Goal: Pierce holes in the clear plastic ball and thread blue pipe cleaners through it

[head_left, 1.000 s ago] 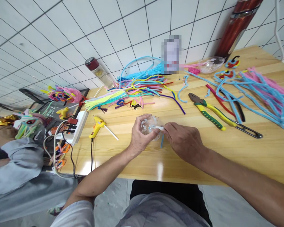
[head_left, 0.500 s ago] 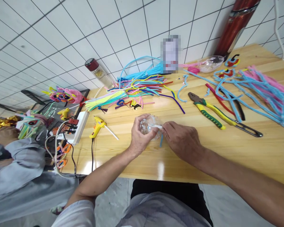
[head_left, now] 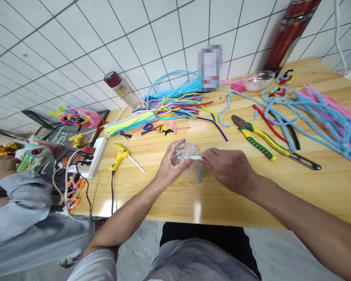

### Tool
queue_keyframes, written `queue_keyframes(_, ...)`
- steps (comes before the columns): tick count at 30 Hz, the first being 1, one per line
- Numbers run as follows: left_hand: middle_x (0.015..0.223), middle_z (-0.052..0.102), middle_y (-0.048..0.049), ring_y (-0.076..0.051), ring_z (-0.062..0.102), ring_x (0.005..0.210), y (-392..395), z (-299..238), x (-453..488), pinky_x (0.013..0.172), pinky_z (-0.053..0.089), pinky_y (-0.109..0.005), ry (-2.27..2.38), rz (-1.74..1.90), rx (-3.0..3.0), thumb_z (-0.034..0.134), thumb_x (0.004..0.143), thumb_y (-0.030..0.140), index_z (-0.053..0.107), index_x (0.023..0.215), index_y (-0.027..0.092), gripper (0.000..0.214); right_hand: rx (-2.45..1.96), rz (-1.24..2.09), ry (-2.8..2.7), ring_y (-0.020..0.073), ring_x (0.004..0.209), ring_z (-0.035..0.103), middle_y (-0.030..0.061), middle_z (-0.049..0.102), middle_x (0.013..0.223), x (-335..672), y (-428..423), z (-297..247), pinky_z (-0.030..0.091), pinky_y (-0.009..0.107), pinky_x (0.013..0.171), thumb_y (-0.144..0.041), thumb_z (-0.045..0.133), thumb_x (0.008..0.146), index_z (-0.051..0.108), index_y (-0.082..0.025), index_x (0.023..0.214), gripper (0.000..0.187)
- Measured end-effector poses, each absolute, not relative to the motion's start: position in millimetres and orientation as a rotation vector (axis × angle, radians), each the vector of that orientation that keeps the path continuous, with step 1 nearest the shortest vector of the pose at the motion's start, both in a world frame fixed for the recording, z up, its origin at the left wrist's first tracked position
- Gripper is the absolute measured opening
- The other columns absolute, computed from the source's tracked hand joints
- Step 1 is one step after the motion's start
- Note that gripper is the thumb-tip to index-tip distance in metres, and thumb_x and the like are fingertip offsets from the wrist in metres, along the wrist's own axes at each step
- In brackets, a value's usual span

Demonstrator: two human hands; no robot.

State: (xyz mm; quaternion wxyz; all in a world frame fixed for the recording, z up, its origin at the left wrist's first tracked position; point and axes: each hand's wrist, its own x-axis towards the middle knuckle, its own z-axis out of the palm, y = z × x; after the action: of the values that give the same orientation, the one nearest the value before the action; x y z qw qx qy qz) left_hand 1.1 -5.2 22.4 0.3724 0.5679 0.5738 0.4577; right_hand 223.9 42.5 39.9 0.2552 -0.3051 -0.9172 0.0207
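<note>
My left hand (head_left: 171,166) is curled around a clear plastic ball (head_left: 188,153) resting on the wooden table (head_left: 280,187). My right hand (head_left: 229,168) pinches a white strip (head_left: 195,157) that lies across the ball's near side. A short light-blue pipe cleaner (head_left: 199,174) hangs down from under the ball between my two hands. Both hands are closed.
Green-and-yellow pliers (head_left: 256,137) lie to the right, beside black scissors (head_left: 304,162). Piles of pipe cleaners (head_left: 169,111) cover the back and right (head_left: 330,117). A yellow glue gun (head_left: 119,155) and power strip (head_left: 90,156) sit left. Another person's sleeve (head_left: 20,203) is at far left.
Hardly anything has changed: both hands stay on the ball and strip, with only a slight shift of the view.
</note>
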Motion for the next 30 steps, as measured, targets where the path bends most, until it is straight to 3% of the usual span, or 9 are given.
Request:
queue_keyframes(6, 0.134, 0.066, -0.0128, -0.032, 0.065, 0.124, 0, 19, 8, 0.109, 0.051, -0.044, 1.510, 1.240, 1.369, 0.092, 0.064, 0.056, 0.061, 0.132, 0.021, 0.082, -0.791, 0.019, -2.473, 0.0149, 0.064, 0.062, 0.0025, 0.072, 0.079, 223, 42, 40, 0.025, 0.030, 0.056, -0.028, 0.046, 0.109, 0.067, -0.016, 0.088, 0.032)
queue_keyframes(11, 0.130, 0.069, -0.0117, -0.030, 0.069, 0.119, 1, 19, 8, 0.103, 0.055, -0.042, 1.460, 1.255, 1.356, 0.090, 0.067, 0.051, 0.059, 0.131, 0.021, 0.078, -0.761, -0.015, -2.455, 0.0146, 0.063, 0.063, 0.0020, 0.072, 0.077, 223, 43, 40, 0.026, 0.029, 0.057, -0.028, 0.048, 0.109, 0.066, -0.016, 0.087, 0.031)
queue_keyframes(20, 0.130, 0.067, -0.0127, -0.031, 0.064, 0.125, -1, 16, 11, 0.111, 0.049, -0.045, 1.522, 1.296, 1.470, 0.086, 0.072, 0.047, 0.064, 0.127, 0.020, 0.065, -0.855, -0.093, -2.404, 0.0140, 0.058, 0.059, 0.0024, 0.070, 0.072, 217, 33, 39, 0.024, 0.030, 0.056, -0.026, 0.046, 0.109, 0.065, -0.016, 0.084, 0.033)
queue_keyframes(30, 0.126, 0.067, -0.0110, -0.028, 0.065, 0.121, -3, 14, 17, 0.108, 0.051, -0.043, 1.585, 1.375, 1.511, 0.084, 0.074, 0.044, 0.064, 0.125, 0.020, 0.059, -0.946, -0.106, -2.402, 0.0153, 0.056, 0.058, 0.0037, 0.070, 0.071, 213, 27, 38, 0.021, 0.031, 0.055, -0.030, 0.044, 0.110, 0.066, -0.016, 0.083, 0.037)
